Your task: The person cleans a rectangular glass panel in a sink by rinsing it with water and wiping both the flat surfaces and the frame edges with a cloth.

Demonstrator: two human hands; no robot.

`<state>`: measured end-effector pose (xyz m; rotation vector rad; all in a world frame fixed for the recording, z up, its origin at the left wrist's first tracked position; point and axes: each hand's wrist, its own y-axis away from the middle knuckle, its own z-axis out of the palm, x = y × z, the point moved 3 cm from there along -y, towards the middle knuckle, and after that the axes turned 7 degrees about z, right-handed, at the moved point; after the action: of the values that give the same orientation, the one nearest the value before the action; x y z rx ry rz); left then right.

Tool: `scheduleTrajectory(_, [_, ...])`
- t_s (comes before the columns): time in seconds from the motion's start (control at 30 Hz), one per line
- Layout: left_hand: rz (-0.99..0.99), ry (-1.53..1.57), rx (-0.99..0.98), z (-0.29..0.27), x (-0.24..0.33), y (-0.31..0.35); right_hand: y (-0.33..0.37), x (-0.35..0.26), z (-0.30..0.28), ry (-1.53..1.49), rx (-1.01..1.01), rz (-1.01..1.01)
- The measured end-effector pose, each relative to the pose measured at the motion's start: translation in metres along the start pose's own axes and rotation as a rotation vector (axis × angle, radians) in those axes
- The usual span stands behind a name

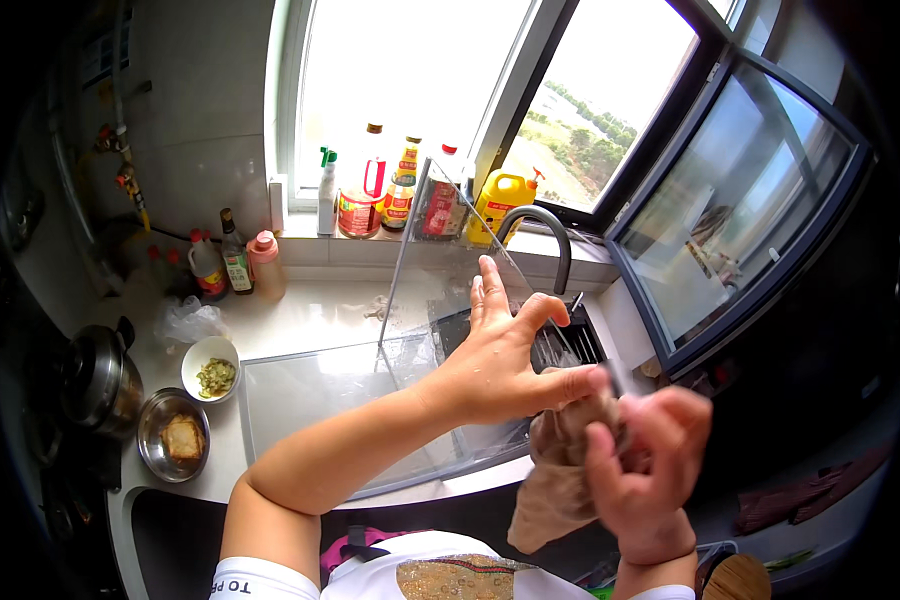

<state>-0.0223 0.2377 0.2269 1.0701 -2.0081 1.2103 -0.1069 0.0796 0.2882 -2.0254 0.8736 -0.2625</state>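
A clear flat pane [430, 255] stands tilted over the counter beside the sink. My left hand [495, 365] is at its right edge, steadying it with fingers spread; the exact grip is partly hard to make out. Water drops show on the back of this hand. My right hand [650, 455], slightly blurred, is closed around a bunched brown cloth [560, 485], which hangs down in front of the counter edge. The left thumb reaches the top of the cloth, apparently touching it.
A grey-edged clear panel [300, 395] lies on the counter. Left of it are a white bowl of chopped food [195, 352], a metal bowl [152, 440] and a pot [100, 380]. Behind are a black faucet [562, 240], sill bottles including a yellow jug [492, 205], and an open window sash [740, 210].
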Motion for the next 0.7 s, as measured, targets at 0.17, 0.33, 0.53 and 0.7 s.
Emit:
scheduleTrajectory(0.17, [0.026, 0.018, 0.096, 0.013, 0.005, -0.003, 0.05, 0.0, 0.036, -0.015, 0.154, -0.463])
scheduleTrajectory(0.33, [0.09, -0.048, 0.145, 0.013, -0.003, -0.004, 0.03, 0.014, 0.028, 0.253, 0.203, -0.265])
scheduleTrajectory(0.53, [0.057, -0.036, 0.151, 0.018, -0.003, -0.007, 0.018, 0.052, 0.039, -0.478, -0.435, 0.512])
scheduleTrajectory(0.7, [0.369, 0.287, 0.437, 0.022, -0.006, 0.021, 0.008, 0.039, 0.038, -0.386, -0.362, 0.417])
